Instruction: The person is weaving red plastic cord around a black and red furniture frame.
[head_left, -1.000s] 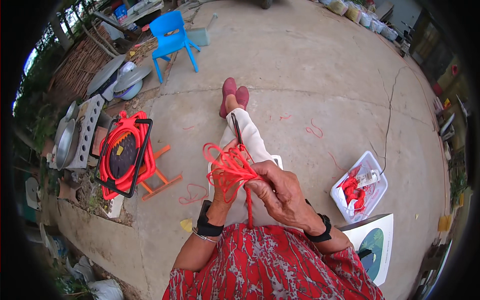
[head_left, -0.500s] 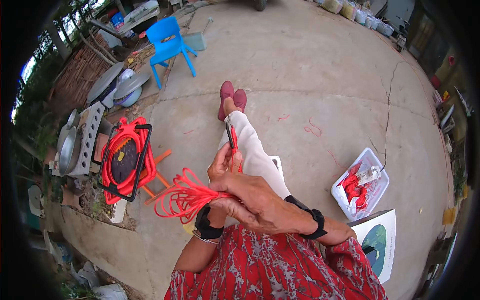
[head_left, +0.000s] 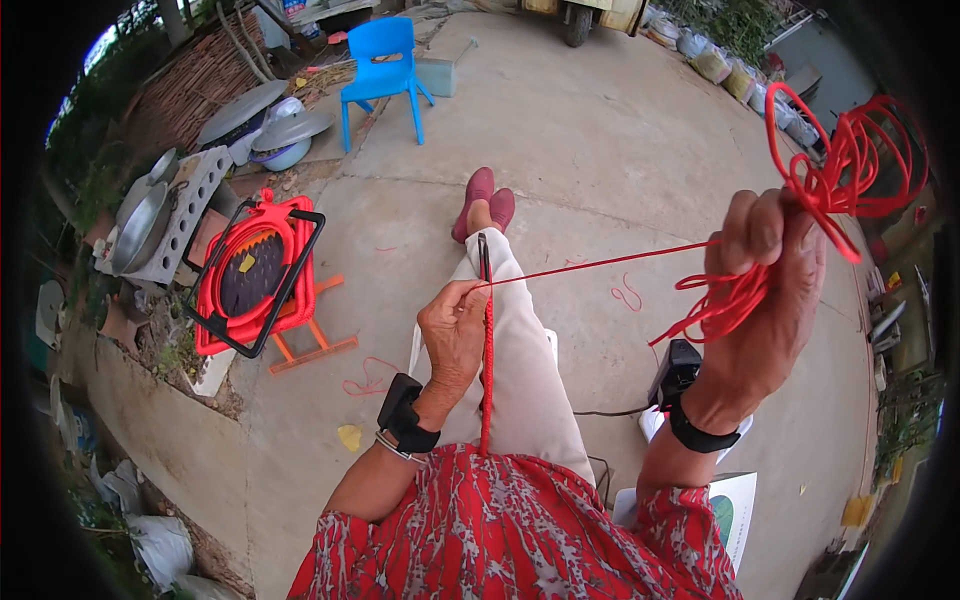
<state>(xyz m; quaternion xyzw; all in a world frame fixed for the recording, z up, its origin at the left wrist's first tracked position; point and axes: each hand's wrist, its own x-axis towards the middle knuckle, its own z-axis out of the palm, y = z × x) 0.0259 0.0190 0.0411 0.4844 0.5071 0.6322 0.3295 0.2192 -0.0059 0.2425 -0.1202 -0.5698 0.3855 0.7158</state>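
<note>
My left hand (head_left: 455, 330), over my lap, pinches a slim dark bar wrapped in red cord (head_left: 487, 370). The bar's bare black end sticks up beyond my fingers, and its wrapped part runs down to my shirt. Raised at the right, my right hand (head_left: 770, 285) is closed around a looped bundle of red cord (head_left: 850, 175). Loops spill out above and below that fist. A single red strand stretches taut between the bar at my left fingers and my right hand.
Left stands a black frame (head_left: 317, 270) with thick red windings and orange legs. Farther off are a blue chair (head_left: 382, 70), metal pans and lids (head_left: 140, 230), and a block with holes (head_left: 190, 215). A white box (head_left: 735, 510) sits lower right. Red cord scraps (head_left: 628, 292) lie on the concrete.
My right hand has swung up and to the right with the cord bundle, away from my left hand. The strand between them is now drawn out straight.
</note>
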